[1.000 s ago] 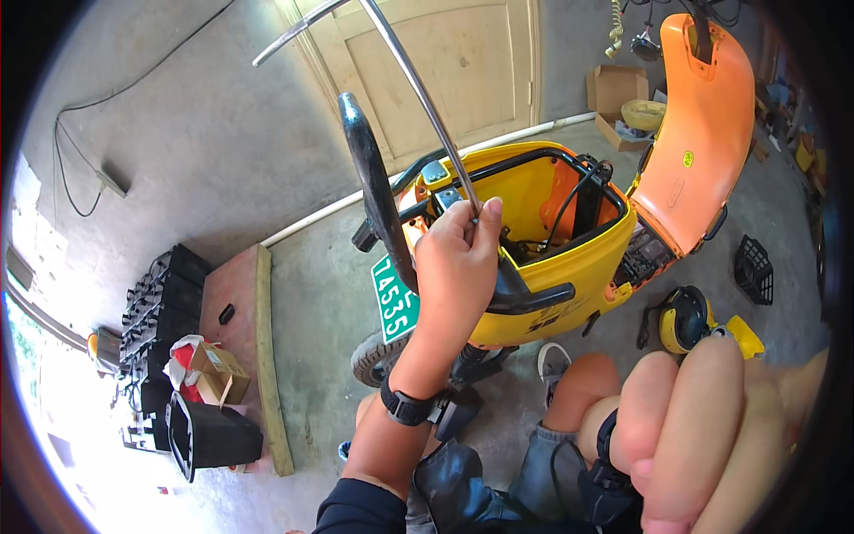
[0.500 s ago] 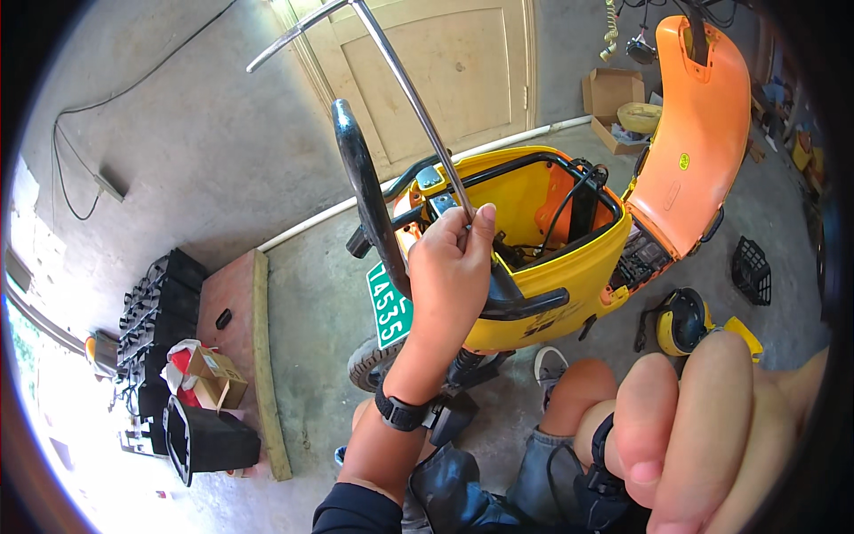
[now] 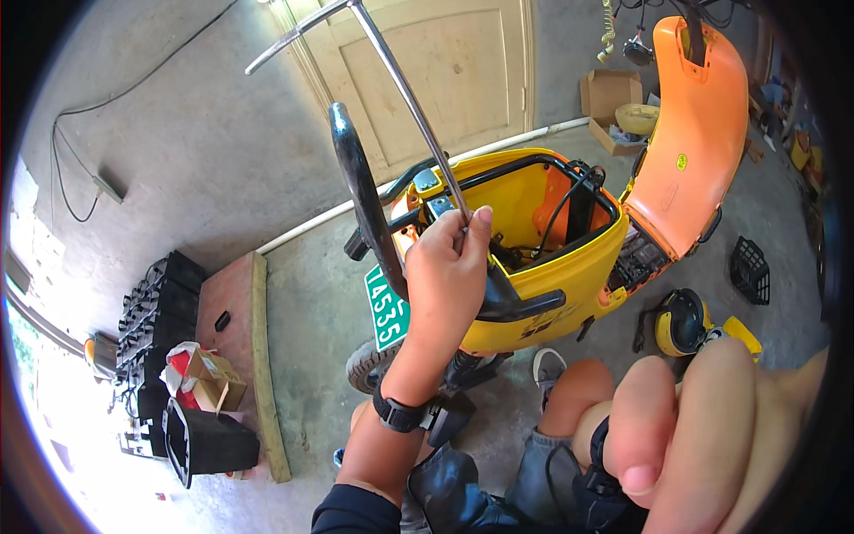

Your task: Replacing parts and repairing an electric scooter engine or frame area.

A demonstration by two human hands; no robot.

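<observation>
My left hand (image 3: pixel 447 271) is closed around the shaft of a long metal T-handle wrench (image 3: pixel 402 87), just above the rear of a yellow scooter (image 3: pixel 569 316). The wrench leans up and to the left, its crossbar high over the scooter. Its lower end is hidden by my hand. Beside my left wrist stands a black padded bar (image 3: pixel 358 191), above a green plate (image 3: pixel 386 307). The scooter's open body shows a black frame rim and cables inside. My right hand (image 3: pixel 703 436) looms at lower right, fingers curled; whatever they may hold is hidden.
An orange panel (image 3: pixel 694 151) rises at the scooter's far right. A yellow helmet (image 3: pixel 682 322) and black basket (image 3: pixel 750 270) lie on the floor at right. Black battery-like boxes (image 3: pixel 160 311), a small carton (image 3: pixel 218 378) and a black bin (image 3: pixel 212 436) stand at left.
The fingers of my right hand have shifted slightly. My left hand keeps its grip on the T-handle wrench, and the whole view has moved a little.
</observation>
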